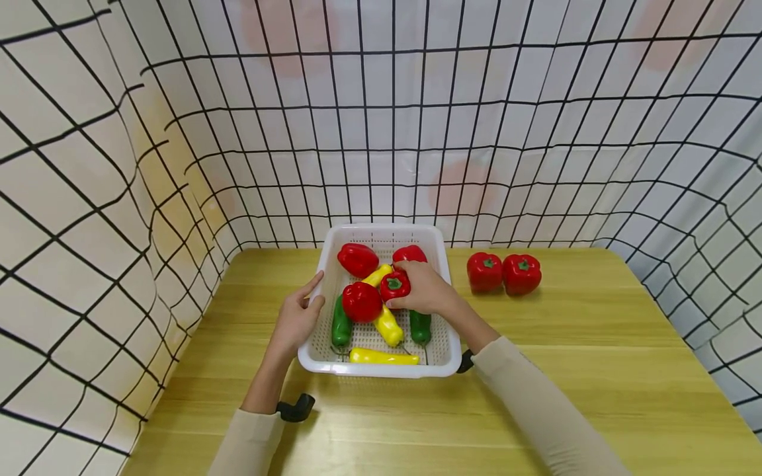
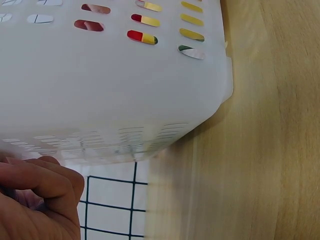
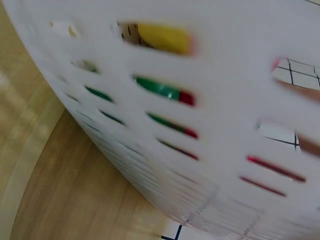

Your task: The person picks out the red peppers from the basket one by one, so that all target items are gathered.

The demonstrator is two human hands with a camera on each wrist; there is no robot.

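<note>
Hand (image 1: 424,288) half-closed round red pepper (image 1: 395,284)

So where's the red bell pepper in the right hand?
In the head view, that red bell pepper shows near the middle of the white basket, right of another red bell pepper.

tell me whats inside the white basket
Red peppers, green peppers and yellow peppers. The right hand holds one red pepper and partly covers another; anything beneath them is hidden.
</note>
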